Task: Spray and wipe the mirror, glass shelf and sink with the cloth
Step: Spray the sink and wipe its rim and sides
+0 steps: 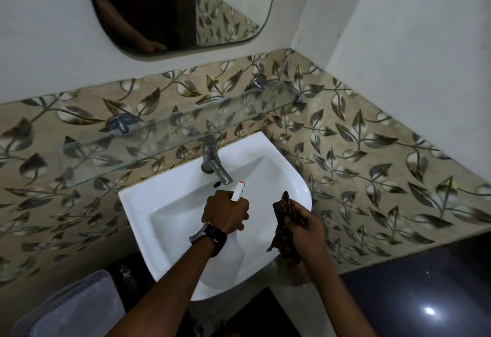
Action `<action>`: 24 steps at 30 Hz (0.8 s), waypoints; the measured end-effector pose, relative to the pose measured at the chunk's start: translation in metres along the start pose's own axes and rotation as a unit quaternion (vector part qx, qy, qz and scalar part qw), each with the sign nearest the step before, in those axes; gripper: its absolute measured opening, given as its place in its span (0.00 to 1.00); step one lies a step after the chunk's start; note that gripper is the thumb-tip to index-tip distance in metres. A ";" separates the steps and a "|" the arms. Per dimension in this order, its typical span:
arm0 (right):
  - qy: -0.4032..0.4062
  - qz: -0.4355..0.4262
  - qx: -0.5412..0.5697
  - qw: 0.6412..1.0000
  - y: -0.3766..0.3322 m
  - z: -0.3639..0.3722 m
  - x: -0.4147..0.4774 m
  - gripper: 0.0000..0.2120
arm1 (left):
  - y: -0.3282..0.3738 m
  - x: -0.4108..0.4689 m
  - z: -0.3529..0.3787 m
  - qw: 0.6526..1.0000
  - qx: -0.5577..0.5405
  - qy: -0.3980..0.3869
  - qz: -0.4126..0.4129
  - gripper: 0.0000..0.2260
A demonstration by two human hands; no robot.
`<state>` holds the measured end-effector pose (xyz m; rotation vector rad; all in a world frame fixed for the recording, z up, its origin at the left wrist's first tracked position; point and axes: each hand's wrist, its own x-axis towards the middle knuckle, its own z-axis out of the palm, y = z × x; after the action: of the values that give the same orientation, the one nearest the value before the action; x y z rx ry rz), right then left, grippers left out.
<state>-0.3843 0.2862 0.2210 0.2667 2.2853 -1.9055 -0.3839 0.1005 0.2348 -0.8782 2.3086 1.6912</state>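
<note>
My left hand (225,213) grips a white spray bottle (237,192) over the white sink (170,204); the nozzle with a red tip points up toward the tap (215,164). My right hand (309,223) holds a dark patterned cloth (285,226) bunched above the sink's right rim. The glass shelf (170,134) runs along the leaf-patterned tiles above the sink. The mirror (180,4) with rounded corners hangs on the white wall above the shelf.
Leaf-patterned wall tiles (358,150) surround the sink. A pale plastic basket (74,307) stands at the lower left. A dark glossy surface (430,289) lies at the lower right. The white wall turns a corner on the right, just past the shelf's end.
</note>
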 end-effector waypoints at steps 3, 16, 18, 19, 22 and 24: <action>0.014 0.001 0.001 1.000 0.005 -0.003 0.007 0.16 | -0.003 0.007 0.006 1.000 0.021 0.004 0.016 0.09; 0.143 0.022 0.041 0.989 0.016 -0.056 0.026 0.20 | -0.025 -0.010 0.055 0.982 0.117 -0.144 0.037 0.13; 0.150 0.023 0.041 0.988 0.017 -0.060 0.023 0.20 | -0.032 -0.019 0.056 0.982 0.109 -0.157 0.014 0.12; 0.149 0.022 0.037 0.988 0.019 -0.059 0.021 0.20 | -0.036 -0.022 0.056 0.980 0.117 -0.162 0.013 0.11; 0.143 0.019 0.021 0.989 0.026 -0.055 0.011 0.20 | -0.049 -0.029 0.053 0.973 0.161 -0.158 0.045 0.14; 0.141 0.018 0.018 0.990 0.029 -0.050 0.002 0.20 | -0.058 -0.033 0.050 0.971 0.179 -0.146 0.068 0.16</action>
<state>-0.3798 0.3408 0.2022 0.6148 2.3979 -2.0034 -0.3369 0.1473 0.1843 -0.3806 2.3955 1.2792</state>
